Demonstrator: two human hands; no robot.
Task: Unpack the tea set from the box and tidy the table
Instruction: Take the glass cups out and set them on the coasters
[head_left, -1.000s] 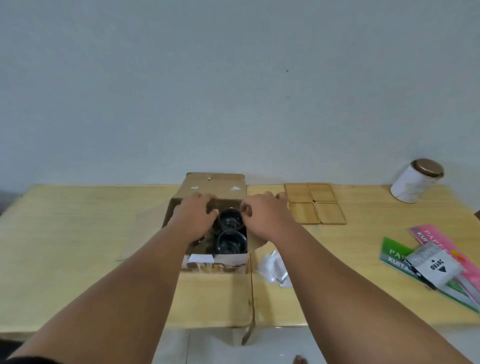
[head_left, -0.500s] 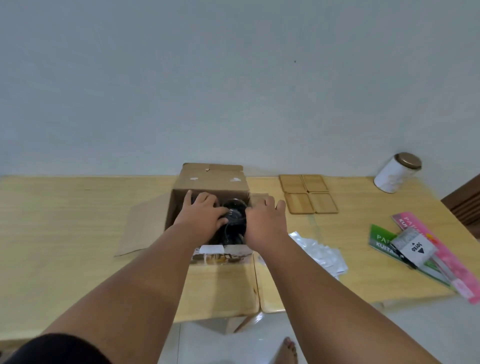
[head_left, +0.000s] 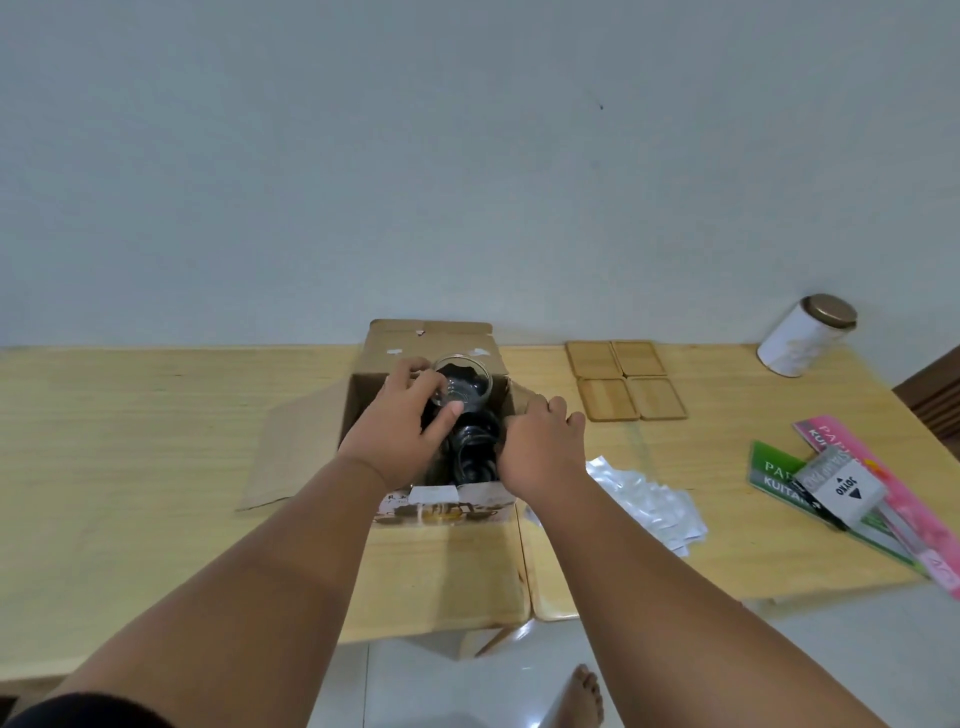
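My left hand gripped a clear glass cup, fingers curled round its far side and thumb pressed on its near side. It held the cup tilted just above the far rim of the brown cardboard box. My right hand was clamped on the box's right wall at 3 o'clock, fingers folded over the edge.

The box stood near the middle of the light wooden desk, close to the wall at 12 o'clock. Its left flap lay flat on the desk at 9 o'clock, and beyond it the wood ran bare to the left edge. At 6 o'clock a bare strip reached the near edge, where a seam split the top.

The right side was crowded. Four square wooden coasters lay in a block at 2 o'clock, and a white tin with a bronze lid stood well beyond them by the far corner. Crumpled silver foil packets sat just beside my right wrist at 4 o'clock. Green, pink and grey printed packets were heaped near the right edge.

The cup was see-through, round-mouthed and thin-walled. More dark glassware sat inside the box between my hands, too shadowed to make out.
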